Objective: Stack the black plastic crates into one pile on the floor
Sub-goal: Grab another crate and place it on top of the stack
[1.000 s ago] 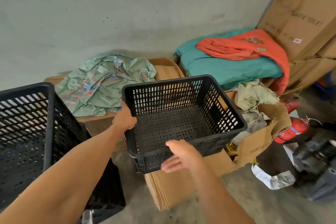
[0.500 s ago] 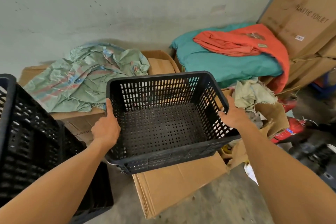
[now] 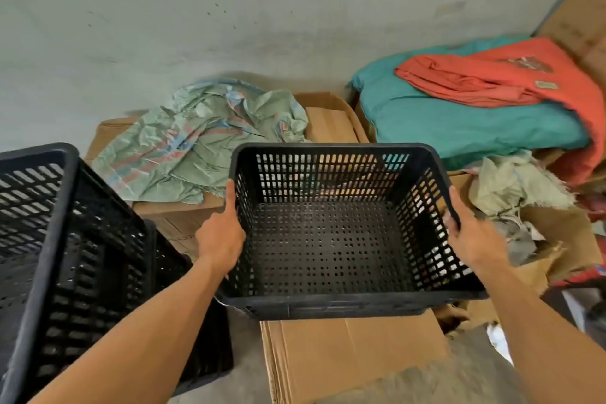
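1. A black crate (image 3: pixel 331 239) sits open side up over flattened cardboard (image 3: pixel 354 354), held at both side rims.
2. The left hand (image 3: pixel 220 239) has its fingers clamped on the left rim; the right hand (image 3: pixel 472 236) grips the right rim.
3. More black crates (image 3: pixel 65 256) stand at the left, on the floor (image 3: pixel 459 380).
4. Behind lie a green sack (image 3: pixel 196 147) and teal and orange cloths (image 3: pixel 475 115).

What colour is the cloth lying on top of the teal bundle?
Orange-red, draped over the teal bundle; the head view shows it clearly.
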`<control>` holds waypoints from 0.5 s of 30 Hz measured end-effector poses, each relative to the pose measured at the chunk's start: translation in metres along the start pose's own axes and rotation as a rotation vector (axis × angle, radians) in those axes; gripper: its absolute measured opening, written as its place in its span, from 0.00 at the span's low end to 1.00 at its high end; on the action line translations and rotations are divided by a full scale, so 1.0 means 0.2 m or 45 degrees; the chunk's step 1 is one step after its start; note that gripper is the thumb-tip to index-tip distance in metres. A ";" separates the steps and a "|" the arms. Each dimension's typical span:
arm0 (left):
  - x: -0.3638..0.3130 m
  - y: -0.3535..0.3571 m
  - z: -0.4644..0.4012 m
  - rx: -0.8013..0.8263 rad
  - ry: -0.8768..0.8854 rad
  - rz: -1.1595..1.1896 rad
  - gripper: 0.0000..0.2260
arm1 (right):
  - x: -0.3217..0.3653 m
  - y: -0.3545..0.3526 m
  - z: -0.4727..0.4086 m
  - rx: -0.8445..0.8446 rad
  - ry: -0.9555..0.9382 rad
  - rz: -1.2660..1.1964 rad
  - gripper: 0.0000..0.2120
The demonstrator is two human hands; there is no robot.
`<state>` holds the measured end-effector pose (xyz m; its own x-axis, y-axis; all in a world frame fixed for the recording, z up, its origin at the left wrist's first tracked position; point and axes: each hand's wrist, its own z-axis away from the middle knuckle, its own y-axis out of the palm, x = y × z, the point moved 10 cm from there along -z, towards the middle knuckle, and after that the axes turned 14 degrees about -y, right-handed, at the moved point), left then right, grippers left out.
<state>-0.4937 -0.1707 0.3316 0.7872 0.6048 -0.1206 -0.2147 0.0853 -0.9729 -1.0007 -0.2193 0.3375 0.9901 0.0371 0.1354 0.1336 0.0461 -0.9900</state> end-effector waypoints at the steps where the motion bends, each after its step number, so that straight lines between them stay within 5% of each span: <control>1: 0.01 0.00 0.00 0.005 0.002 0.003 0.46 | 0.01 -0.01 0.00 0.003 0.008 0.012 0.30; 15: 0.07 -0.15 0.03 0.019 0.075 0.153 0.39 | 0.14 -0.24 0.25 -0.006 0.077 0.084 0.31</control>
<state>-0.4793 -0.1600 0.3593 0.7879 0.5636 -0.2480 -0.3176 0.0270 -0.9478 -0.9816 -0.1699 0.3909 0.9975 -0.0206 0.0670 0.0678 0.0409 -0.9969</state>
